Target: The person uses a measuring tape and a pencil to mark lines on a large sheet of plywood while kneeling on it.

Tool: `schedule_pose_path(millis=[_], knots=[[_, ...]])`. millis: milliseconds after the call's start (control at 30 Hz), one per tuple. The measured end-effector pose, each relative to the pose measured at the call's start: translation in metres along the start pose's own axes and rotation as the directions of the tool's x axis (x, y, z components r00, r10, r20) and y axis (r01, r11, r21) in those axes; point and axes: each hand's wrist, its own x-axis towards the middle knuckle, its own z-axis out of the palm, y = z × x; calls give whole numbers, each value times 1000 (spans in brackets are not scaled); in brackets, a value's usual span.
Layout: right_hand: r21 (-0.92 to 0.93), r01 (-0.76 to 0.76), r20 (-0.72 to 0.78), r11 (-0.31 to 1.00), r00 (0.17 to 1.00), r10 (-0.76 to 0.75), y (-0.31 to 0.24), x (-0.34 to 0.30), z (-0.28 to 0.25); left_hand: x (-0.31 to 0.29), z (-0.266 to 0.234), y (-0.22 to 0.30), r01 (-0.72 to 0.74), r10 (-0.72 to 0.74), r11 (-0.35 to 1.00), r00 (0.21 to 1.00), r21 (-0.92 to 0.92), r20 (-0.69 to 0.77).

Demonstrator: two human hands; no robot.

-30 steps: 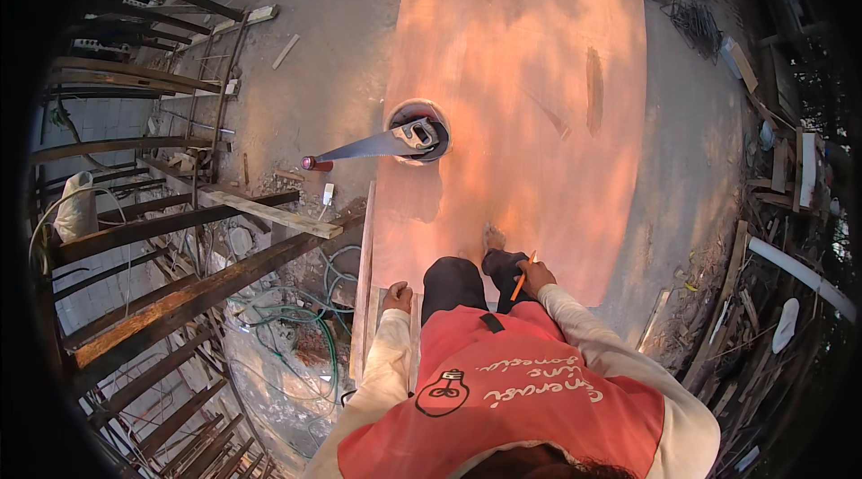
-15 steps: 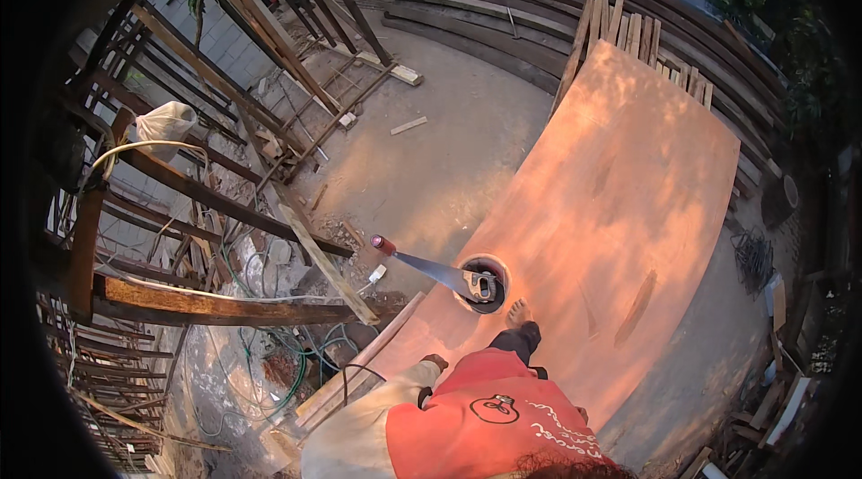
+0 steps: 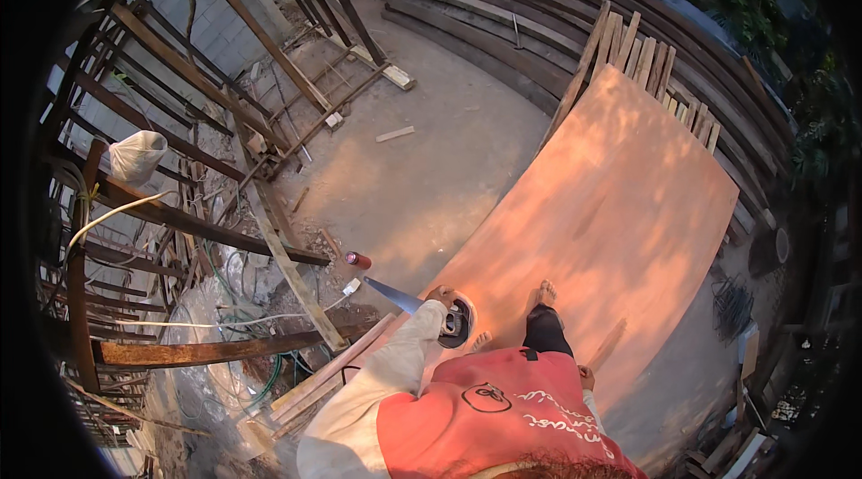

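I stand barefoot on a large reddish plywood sheet that lies on the ground. My left hand, in a long pale sleeve, reaches down to the sheet's left edge. There it rests on the wide end of a blue-bladed hand saw, next to a round black and white object. The hand's fingers are hidden. My right hand hangs by my hip above the plywood, too small to show whether it holds anything.
A small red can lies on the concrete just beyond the saw tip. Rusty beams and timber frames with cables crowd the left. Planks lean past the sheet's far end. A white bag hangs on the frames.
My view has swung left and lifted, so the plywood now runs off to the upper right. My left hand has moved from the sheet's edge near my knee out to the saw.
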Motion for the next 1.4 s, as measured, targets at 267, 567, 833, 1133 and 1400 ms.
schedule_pose_path(millis=[267, 567, 833, 1133, 1400], knots=[[-493, -167, 112, 854, 961, 252, -139, 148, 0, -64, 16, -43, 571, -620, 783, 747, -245, -239], [-300, -499, 93, 813, 833, 545, -388, 329, 121, -90, 82, -6, 452, -478, 866, 874, -215, -89], [-591, -3, 246, 807, 952, 183, -425, 276, 311, -17, 7, -2, 366, -352, 928, 923, 73, -153], [-748, -63, 178, 660, 940, 291, -412, 339, 340, 88, -86, 11, 299, -537, 694, 821, -655, -195], [-851, -179, 163, 494, 804, 571, -390, 375, 433, 214, -111, 38, 403, -507, 754, 859, -520, -70]])
